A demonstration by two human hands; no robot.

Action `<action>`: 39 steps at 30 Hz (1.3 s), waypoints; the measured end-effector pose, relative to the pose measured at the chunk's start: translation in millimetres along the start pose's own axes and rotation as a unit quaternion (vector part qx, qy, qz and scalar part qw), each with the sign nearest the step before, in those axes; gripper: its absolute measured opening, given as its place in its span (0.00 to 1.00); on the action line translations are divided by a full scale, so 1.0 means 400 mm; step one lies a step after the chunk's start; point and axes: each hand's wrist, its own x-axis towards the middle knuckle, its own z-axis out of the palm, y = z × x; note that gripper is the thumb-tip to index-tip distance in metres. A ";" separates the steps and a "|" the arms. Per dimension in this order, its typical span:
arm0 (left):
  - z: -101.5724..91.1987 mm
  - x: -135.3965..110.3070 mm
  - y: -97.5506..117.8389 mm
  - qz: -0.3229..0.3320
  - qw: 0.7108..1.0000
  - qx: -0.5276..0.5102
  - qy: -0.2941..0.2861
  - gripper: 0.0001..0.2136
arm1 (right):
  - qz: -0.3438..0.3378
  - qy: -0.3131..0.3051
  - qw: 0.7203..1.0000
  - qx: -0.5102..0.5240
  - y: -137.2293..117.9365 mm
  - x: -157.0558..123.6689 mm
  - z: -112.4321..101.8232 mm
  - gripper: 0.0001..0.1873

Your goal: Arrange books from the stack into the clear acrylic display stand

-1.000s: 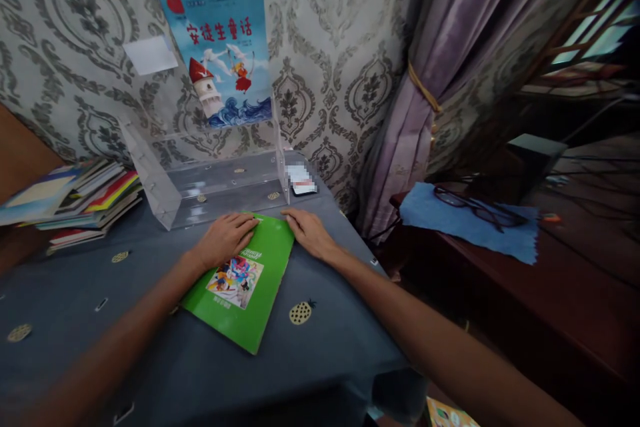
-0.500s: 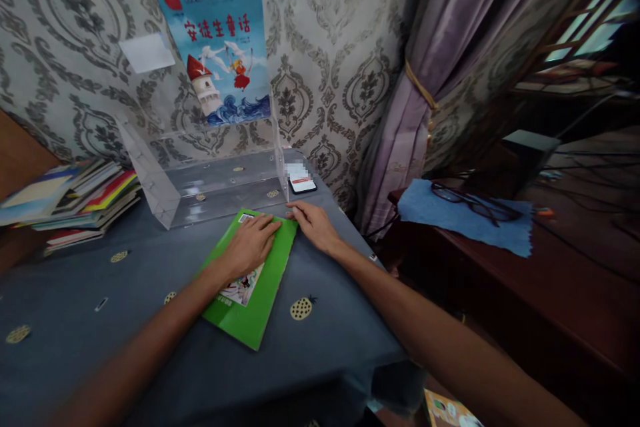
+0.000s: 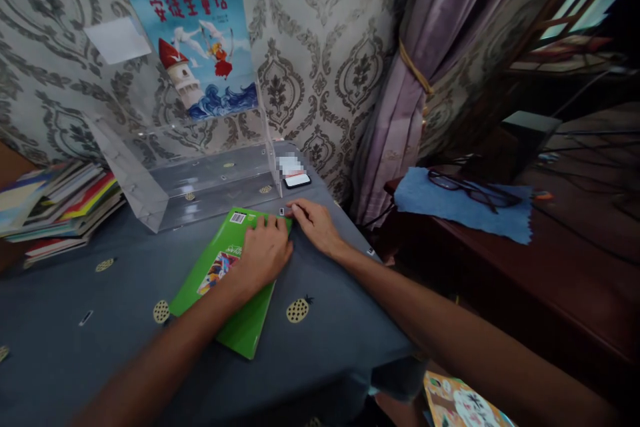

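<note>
A green book (image 3: 240,330) lies at a slant on the tablecloth, with a barcode near its top and a small colour picture on its face. Across its upper right part rests my left hand (image 3: 267,250); the fingers are bent on the cover and the thumb comes down at the right edge. My right hand (image 3: 317,227) is at the book's upper right corner, its fingers stretched toward that corner and holding nothing that I can see. Just behind the book stands a clear acrylic stand (image 3: 153,210). A blue illustrated book (image 3: 200,33) is upright above it.
A pile of books (image 3: 75,213) is on the left. The phone (image 3: 295,177) lies by the stand's right end. Glasses (image 3: 473,193) rest on a blue cloth (image 3: 420,203) to the right. Below the table edge, another illustrated book (image 3: 460,403) shows.
The view has shifted, with the stand and blue book now further left. My left hand has moved right across the green book and its fingers are more bent. My right hand has barely moved.
</note>
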 end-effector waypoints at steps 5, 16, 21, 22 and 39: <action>0.003 0.014 0.019 -0.027 1.000 0.009 -0.001 0.09 | 0.008 -0.006 1.000 -0.018 0.002 -0.003 -0.014 0.14; -0.023 0.022 0.030 -0.015 0.997 0.054 -0.050 0.11 | 0.013 0.006 1.000 -0.002 -0.017 0.001 -0.034 0.13; -0.018 0.023 0.029 -0.001 0.998 0.048 -0.030 0.10 | 0.010 0.004 1.000 -0.021 -0.015 0.001 -0.037 0.13; -0.017 0.023 0.028 0.000 0.999 0.044 -0.028 0.10 | 0.009 0.002 0.999 -0.032 -0.014 0.001 -0.037 0.13; -0.020 -0.115 -0.072 0.124 0.990 0.060 -0.037 0.13 | -0.030 -0.183 0.982 0.011 -0.081 -0.038 -0.022 0.16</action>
